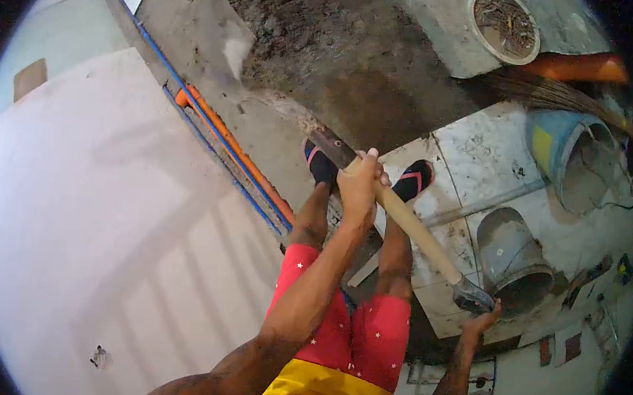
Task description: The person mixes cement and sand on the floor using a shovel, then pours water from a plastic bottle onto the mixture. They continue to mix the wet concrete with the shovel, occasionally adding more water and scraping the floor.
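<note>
A shovel (pixel 422 236) with a pale wooden shaft slants across the view in front of my legs. My left hand (pixel 361 184) is wrapped round the shaft near the metal socket. At the other end, my right hand (pixel 481 320) grips the dark handle. The shovel's blade points to the upper left and is smeared by motion, so its load, if any, is hard to make out. Just beyond it lies a heap of dark wet mortar or soil (pixel 321 33) on the floor.
Two buckets, one blue (pixel 565 152) and one grey (pixel 504 244), lie tipped on dirty tiles (pixel 473 161) at right. A round tub of debris (pixel 483 22) stands near a bristle broom (pixel 551 93). Orange and blue pipes (pixel 242 159) run along the white wall (pixel 74 202).
</note>
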Demonstrator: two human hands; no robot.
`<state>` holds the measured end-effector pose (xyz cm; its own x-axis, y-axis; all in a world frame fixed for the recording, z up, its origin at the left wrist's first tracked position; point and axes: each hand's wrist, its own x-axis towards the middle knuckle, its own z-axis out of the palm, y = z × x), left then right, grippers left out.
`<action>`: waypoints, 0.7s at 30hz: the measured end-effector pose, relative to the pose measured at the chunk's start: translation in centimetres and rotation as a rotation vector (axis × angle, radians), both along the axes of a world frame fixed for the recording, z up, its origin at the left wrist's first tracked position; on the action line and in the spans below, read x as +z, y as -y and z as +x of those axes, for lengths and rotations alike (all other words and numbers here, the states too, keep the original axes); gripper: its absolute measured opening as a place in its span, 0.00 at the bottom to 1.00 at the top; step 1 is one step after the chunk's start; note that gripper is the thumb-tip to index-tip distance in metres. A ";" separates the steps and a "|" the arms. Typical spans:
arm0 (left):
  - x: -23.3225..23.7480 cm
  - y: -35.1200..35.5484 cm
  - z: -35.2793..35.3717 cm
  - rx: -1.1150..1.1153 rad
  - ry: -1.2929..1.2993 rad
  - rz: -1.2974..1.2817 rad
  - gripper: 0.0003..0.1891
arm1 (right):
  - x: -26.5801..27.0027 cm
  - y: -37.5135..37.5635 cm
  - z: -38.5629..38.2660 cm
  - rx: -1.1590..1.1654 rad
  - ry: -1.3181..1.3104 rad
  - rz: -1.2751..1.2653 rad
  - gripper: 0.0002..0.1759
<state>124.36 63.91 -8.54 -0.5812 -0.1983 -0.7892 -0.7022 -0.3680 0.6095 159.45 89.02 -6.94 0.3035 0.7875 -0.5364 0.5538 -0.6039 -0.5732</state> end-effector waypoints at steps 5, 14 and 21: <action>-16.3 2.9 -0.4 0.134 0.340 -0.197 0.09 | 4.0 2.4 -7.1 0.461 0.254 -0.108 0.19; 1.7 1.2 0.4 0.098 -0.038 0.052 0.11 | 4.4 1.4 3.9 0.819 0.073 0.244 0.18; -9.6 3.2 1.4 0.275 0.143 0.270 0.11 | 0.8 1.6 2.4 0.767 0.200 0.124 0.15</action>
<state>125.76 60.66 -18.18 -0.4162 -0.1057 -0.9031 -0.6261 -0.6869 0.3690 161.89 87.43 -6.18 -0.2658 0.8658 -0.4240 0.8878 0.0485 -0.4576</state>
